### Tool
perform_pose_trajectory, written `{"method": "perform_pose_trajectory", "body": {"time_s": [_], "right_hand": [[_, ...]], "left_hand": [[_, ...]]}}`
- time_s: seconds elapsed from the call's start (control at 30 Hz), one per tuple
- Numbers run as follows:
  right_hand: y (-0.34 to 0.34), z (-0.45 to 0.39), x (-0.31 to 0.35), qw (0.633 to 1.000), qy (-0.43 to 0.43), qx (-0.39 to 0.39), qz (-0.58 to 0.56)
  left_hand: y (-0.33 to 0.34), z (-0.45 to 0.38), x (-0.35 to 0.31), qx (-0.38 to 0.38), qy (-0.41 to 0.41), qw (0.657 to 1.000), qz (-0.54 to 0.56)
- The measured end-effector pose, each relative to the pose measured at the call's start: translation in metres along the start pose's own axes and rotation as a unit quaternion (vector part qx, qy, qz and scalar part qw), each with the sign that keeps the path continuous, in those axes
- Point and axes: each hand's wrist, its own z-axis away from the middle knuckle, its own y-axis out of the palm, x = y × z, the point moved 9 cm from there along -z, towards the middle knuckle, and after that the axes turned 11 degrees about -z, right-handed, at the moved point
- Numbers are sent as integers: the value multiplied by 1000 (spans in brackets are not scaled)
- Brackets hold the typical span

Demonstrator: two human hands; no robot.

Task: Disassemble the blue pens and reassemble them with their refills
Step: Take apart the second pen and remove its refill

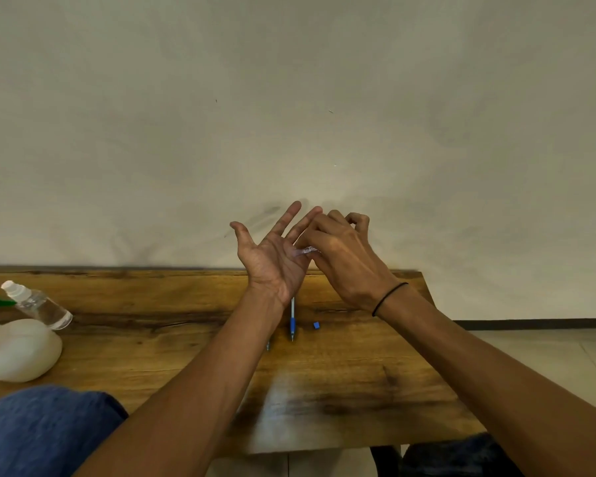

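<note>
- The left hand (pixel 276 256) is raised above the surface (pixel 341 380), palm up and fingers spread, holding nothing by curl; a clear pen barrel (pixel 307 251) rests across its palm.
- The right hand (pixel 341 253) comes over from the side with fingers bent, pinching the end of that clear barrel just beside the left palm; exactly which fingers close on it is hidden.
- One blue pen (pixel 292 320) lies on the surface below the hands, tip toward the person, with a blue grip section and a pale upper barrel partly covered by the left wrist.
- One small blue cap piece (pixel 316 325) lies near it, apart from the pen. A second slim part (pixel 268 346) peeps from under the left forearm; what it is cannot be told.
- Judged by look, these parts are light, stiff, smooth plastic, likely slippery and easy to roll; a thin refill would bend if forced. The barrel is best taken near its ends, the pen at its grip.
- Elsewhere: one clear spray bottle (pixel 38 304) and one white rounded object (pixel 18 349) at the left.
</note>
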Motion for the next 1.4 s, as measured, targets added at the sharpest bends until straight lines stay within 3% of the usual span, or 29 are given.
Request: {"method": "perform_pose_trajectory", "body": {"time_s": [0.73, 1.4], "right_hand": [[2, 2, -5, 1000, 16, 16, -10], [-9, 3, -26, 988, 59, -55, -133]], "left_hand": [[1, -2, -4, 0, 1, 1000, -6], [4, 6, -12, 21, 14, 999, 23]]}}
